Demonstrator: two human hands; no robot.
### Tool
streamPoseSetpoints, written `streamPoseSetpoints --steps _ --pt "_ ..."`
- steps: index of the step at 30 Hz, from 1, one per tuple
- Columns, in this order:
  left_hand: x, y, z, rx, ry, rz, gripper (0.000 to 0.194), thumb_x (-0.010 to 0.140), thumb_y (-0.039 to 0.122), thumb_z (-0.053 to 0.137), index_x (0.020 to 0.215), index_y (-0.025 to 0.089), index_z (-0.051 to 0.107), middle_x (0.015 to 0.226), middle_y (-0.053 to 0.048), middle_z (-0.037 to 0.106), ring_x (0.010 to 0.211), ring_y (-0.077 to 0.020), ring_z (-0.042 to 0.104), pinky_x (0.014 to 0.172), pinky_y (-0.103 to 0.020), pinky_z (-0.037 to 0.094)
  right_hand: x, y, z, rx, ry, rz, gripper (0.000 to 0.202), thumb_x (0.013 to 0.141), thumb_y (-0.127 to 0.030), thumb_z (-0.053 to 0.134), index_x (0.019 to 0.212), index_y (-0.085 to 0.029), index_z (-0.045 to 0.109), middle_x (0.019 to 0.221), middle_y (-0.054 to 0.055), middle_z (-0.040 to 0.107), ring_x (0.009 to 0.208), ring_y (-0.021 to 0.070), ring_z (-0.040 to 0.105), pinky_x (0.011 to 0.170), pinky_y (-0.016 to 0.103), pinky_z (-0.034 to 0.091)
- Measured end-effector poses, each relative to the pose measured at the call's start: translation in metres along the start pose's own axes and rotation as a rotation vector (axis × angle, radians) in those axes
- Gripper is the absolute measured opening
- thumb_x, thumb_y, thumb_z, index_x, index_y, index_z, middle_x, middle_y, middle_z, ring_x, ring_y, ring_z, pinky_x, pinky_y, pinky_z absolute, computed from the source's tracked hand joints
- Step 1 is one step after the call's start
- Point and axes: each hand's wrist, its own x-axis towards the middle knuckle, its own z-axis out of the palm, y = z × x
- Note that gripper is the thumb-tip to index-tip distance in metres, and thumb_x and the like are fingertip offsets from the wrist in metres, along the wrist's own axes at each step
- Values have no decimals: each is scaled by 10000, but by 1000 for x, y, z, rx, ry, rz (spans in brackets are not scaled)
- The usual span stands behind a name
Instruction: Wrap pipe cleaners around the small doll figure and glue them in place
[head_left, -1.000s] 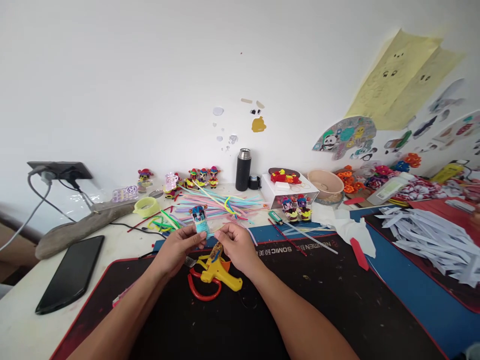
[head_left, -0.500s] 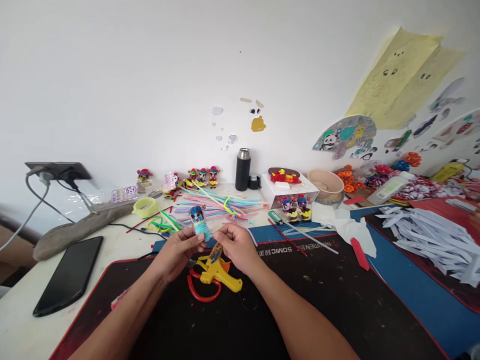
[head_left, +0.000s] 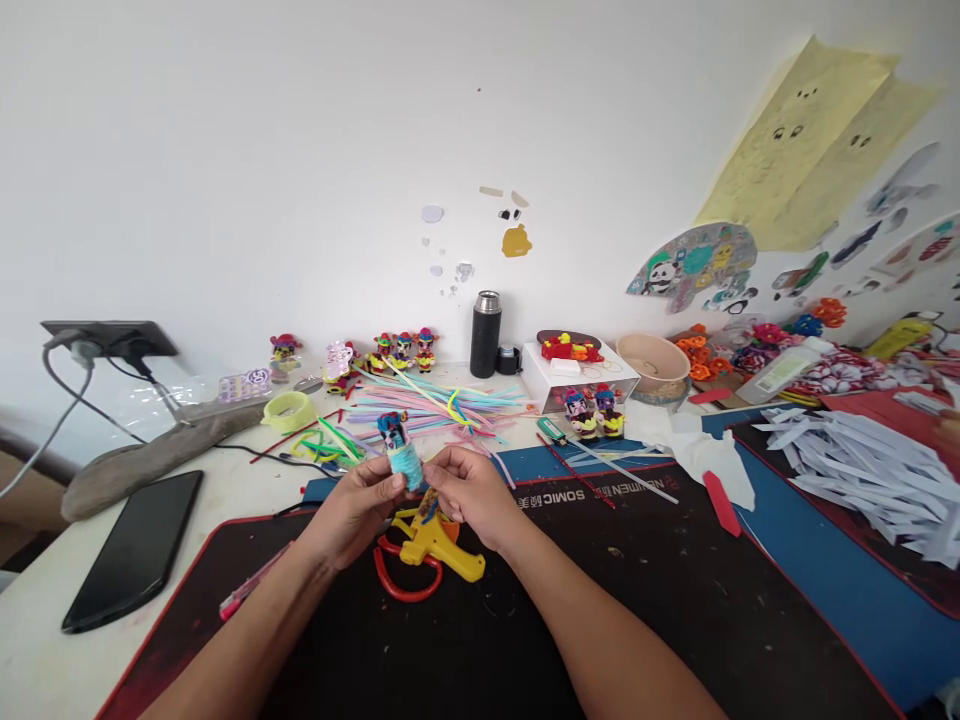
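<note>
In my left hand [head_left: 365, 505] is a small doll figure [head_left: 406, 465], held upright between thumb and fingers. Its body is wrapped in fuzzy light blue, and its head is dark with red and blue on top. Close against the figure's right side, my right hand [head_left: 466, 492] has thumb and forefinger pinched together; what lies between them is too small to make out. Just below both hands, a yellow glue gun [head_left: 442, 553] lies on the dark mat, overlapping red-handled scissors [head_left: 409, 595].
Behind the hands lies a heap of pastel pipe cleaners [head_left: 420, 405]. A black thermos [head_left: 486, 335] stands by a white box [head_left: 581, 375]. Finished dolls [head_left: 596, 412] sit right of centre. A phone [head_left: 135, 550] is at left, a pink pen-like tool [head_left: 251, 588] beside my left forearm.
The doll figure has turned and sunk slightly in my left hand, so more of its light-blue body shows. My right hand stays pinched beside it. The view has shifted a little.
</note>
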Motion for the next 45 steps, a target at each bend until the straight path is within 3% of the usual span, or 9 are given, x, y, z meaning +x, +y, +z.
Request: streamPoseSetpoints --steps 4,15,29,35,39,42,45 --pt "0 -4 3 -12 -3 21 405 598 464 1002 846 188 838 852 -102 799 875 -287 712 850 -391 531 -2 -1 1 36 -42 16 501 756 -609 872 795 -210 572 479 -125 437 376 52 309 406 226 204" --pt "-5 -7 9 -7 -26 46 421 650 519 966 907 210 840 869 -87 786 988 -319 697 929 -410 490 -6 -2 0 110 -159 109 475 820 -599 832 908 -207 579 543 -96 552 375 47 336 385 215 164" --pt "-10 -5 12 91 -61 65 510 751 586 885 1094 211 845 966 -128 809 1051 -358 705 956 -444 502 -9 -8 3 122 -218 140 505 807 -633 827 1015 -216 631 639 -60 628 386 60 387 378 234 161" --pt "-6 -9 11 118 -44 44 561 779 604 861 1169 200 834 1061 -141 806 1090 -343 678 986 -426 470 -8 -5 3 102 -150 83 457 828 -619 813 898 -198 650 519 -94 519 368 60 359 391 231 177" --pt "-2 -11 10 119 26 72 517 778 562 879 1153 208 835 1056 -113 800 897 -258 669 847 -357 491 -5 -3 4 136 -63 16 438 796 -564 857 882 -186 653 446 -142 381 352 48 282 401 230 177" --pt "-1 -11 10 113 77 105 459 781 535 885 1098 204 844 938 -83 794 791 -219 640 772 -328 484 -3 -1 5 120 10 1 465 746 -556 890 855 -186 631 489 -134 425 357 37 274 386 231 166" --pt "-3 -7 12 118 41 107 477 765 530 896 1099 193 846 918 -100 798 864 -264 676 826 -358 505 -1 0 5 97 40 -9 492 707 -554 913 840 -200 599 495 -136 450 346 39 291 370 227 178"
